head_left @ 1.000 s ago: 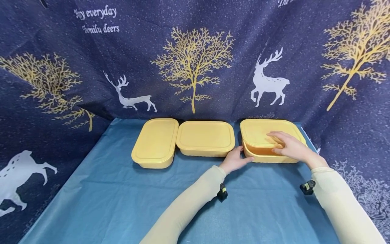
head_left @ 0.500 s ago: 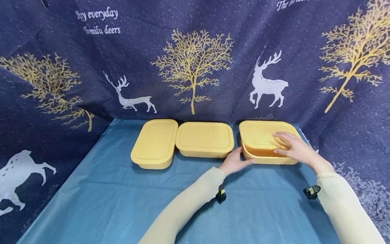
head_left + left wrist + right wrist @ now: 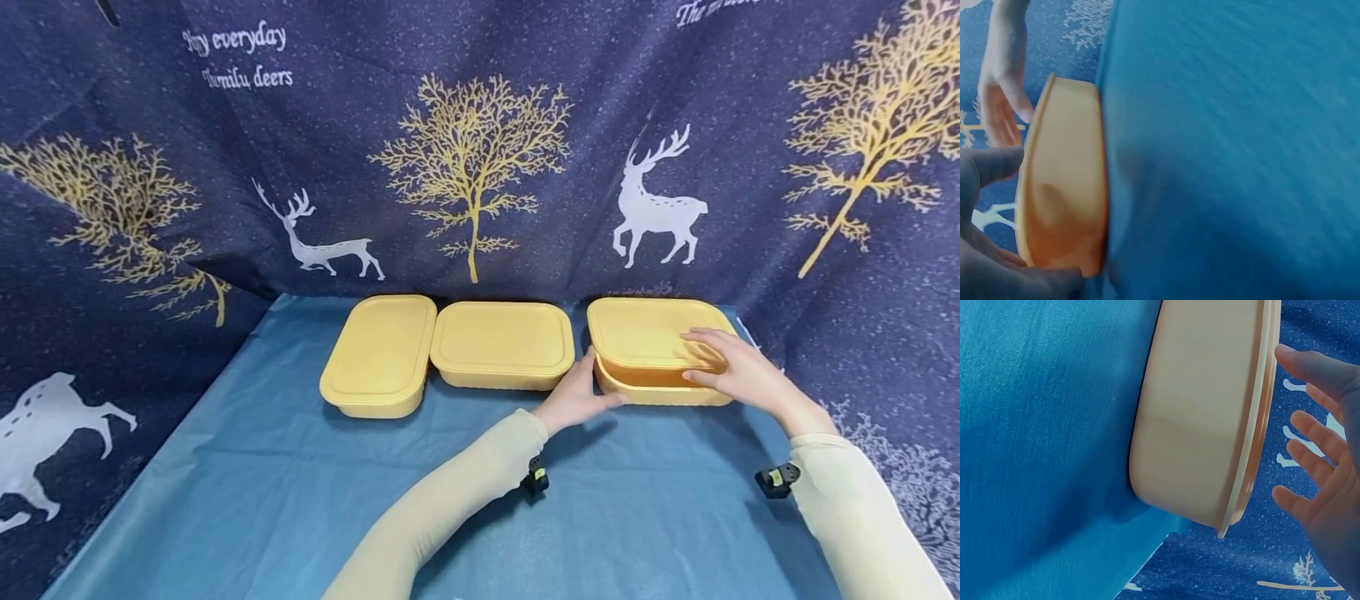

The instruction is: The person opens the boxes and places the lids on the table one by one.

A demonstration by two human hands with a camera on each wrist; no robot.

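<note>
At the right in the head view stands a yellow lidded food container (image 3: 663, 396). Its lid (image 3: 645, 329) sits askew toward the back, leaving a gap along the front that shows the orange-lit inside. My left hand (image 3: 576, 398) holds the container's front left corner, thumb by the front rim and fingers along the left end; the left wrist view shows the fingers against the container wall (image 3: 1066, 169). My right hand (image 3: 742, 375) hovers over the container's right part, fingers spread. In the right wrist view the right hand (image 3: 1335, 456) has its thumb close to the rim; contact is unclear.
Two more yellow containers with lids on stand to the left, one turned lengthwise (image 3: 382, 350) and one crosswise (image 3: 502, 340), side by side. A blue cloth (image 3: 262, 500) covers the table. Behind hangs a dark blue curtain (image 3: 540, 208) with trees and deer.
My right hand has drifted a little to the right over the lid, its fingers spread. My left hand stays at the container's left corner. The view has shifted slightly.
</note>
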